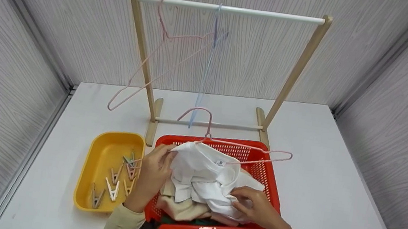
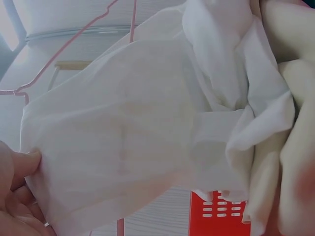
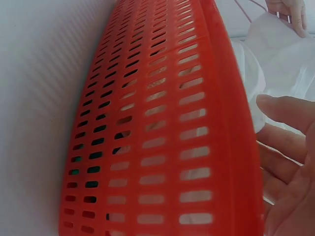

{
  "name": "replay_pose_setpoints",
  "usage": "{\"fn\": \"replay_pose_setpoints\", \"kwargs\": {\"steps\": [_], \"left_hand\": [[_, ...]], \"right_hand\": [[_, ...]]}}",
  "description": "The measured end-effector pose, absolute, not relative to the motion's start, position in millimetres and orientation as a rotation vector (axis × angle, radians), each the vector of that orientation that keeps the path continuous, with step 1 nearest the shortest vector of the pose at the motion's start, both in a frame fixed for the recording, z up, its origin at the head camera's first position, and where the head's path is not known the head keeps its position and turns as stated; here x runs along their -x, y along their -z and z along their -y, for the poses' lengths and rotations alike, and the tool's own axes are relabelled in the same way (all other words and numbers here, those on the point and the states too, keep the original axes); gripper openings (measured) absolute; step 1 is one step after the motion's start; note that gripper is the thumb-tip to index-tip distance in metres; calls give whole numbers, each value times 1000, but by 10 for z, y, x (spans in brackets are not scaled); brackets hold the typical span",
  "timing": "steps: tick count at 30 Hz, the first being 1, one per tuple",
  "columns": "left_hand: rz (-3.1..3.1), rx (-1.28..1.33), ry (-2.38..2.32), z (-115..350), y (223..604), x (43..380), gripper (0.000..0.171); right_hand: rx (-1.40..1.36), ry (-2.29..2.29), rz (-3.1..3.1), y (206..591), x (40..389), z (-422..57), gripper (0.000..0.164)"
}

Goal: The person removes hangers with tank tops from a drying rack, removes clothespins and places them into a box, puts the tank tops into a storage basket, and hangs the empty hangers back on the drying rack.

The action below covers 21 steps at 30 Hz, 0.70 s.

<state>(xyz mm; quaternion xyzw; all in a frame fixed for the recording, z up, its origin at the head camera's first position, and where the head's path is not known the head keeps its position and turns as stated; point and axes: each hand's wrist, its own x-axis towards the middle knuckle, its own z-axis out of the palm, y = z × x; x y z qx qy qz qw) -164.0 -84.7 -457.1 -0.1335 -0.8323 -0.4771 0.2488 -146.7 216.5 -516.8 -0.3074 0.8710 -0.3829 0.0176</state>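
Observation:
A white garment (image 1: pixel 202 170) with a small neck label lies bunched over the red basket (image 1: pixel 276 198). My left hand (image 1: pixel 155 173) pinches its upper left edge between thumb and fingers, stretching the cloth in the left wrist view. On the other side, my right hand (image 1: pixel 255 205) holds a fold near the neck opening with thumb and fingertips; its hold is partly hidden. A pink hanger (image 1: pixel 239 144) runs into the garment on the left, its hook upright and its right arm outside the cloth. Through the thin fabric (image 2: pixel 98 132), part of the hanger shows faintly.
Behind the basket stands a wooden rack with a white rod (image 1: pixel 273 15), bearing another pink hanger (image 1: pixel 143 66) and a blue hanger (image 1: pixel 206 71). To the left, a yellow tray (image 1: pixel 92 158) holds several clothespins (image 1: pixel 112 189). Beige cloth (image 1: pixel 182 209) lies beneath the white garment.

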Motion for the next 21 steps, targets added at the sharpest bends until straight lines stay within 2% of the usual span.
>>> {"fn": "replay_pose_setpoints", "kwargs": {"steps": [12,21], "left_hand": [[2263,436,1320,814,4646,1660,16],[2302,447,1322,808,4604,1684,17]], "right_hand": [[822,1170,-2627,5126,1442,-2245,27],[947,1264,-2914,4954,1443,-2354,17]]}}
